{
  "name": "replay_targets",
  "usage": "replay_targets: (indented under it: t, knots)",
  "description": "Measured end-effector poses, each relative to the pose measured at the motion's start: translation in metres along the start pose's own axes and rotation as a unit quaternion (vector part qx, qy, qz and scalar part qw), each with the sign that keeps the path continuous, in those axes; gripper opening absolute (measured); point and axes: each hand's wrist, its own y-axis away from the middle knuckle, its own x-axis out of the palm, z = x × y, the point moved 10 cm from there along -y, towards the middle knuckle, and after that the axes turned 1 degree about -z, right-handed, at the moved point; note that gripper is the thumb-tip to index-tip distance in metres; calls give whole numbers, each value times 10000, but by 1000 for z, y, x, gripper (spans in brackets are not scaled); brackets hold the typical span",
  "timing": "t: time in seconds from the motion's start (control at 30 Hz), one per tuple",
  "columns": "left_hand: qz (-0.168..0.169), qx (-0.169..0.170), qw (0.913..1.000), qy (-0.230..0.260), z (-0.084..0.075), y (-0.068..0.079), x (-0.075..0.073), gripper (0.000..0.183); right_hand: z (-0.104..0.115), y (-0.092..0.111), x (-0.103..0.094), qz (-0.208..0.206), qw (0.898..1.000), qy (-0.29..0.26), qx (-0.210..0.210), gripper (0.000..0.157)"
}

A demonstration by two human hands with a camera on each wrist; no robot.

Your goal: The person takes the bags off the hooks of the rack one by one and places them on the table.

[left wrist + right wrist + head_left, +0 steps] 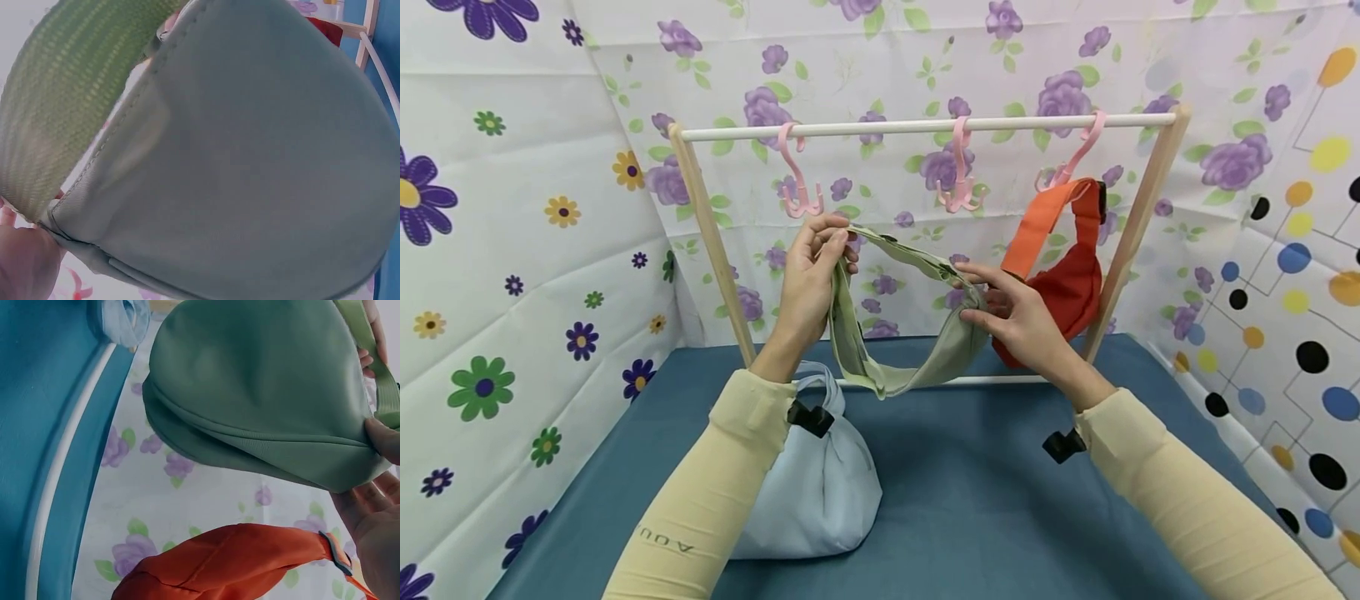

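Observation:
A sage-green waist bag with a green webbing strap is held up in the air, stretched between both hands. At its left end my left hand pinches the edge between thumb and fingers, just below the left pink hook. My right hand grips the other end, thumb on the near side. In the left wrist view the grey-green panel of the bag fills most of the picture and hides much of the hand. The right wrist view shows the bag's rounded body sagging between the hands.
A rack with a white rod and wooden posts stands on the blue cloth. A red-orange waist bag hangs from the right pink hook. The middle pink hook hangs bare. A light-blue handbag stands behind the left forearm.

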Motion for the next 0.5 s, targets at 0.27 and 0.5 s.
replay_targets:
  t: [0.27,0.5]
  knots:
    - [533,-467,9962,-503,16,7,-6,22,11,2,-19,-361,9987,-351,5,50]
    - [1390,-1068,9778,-1150,40,22,-9,34,17,4,-37,-617,9971,-296,342,42]
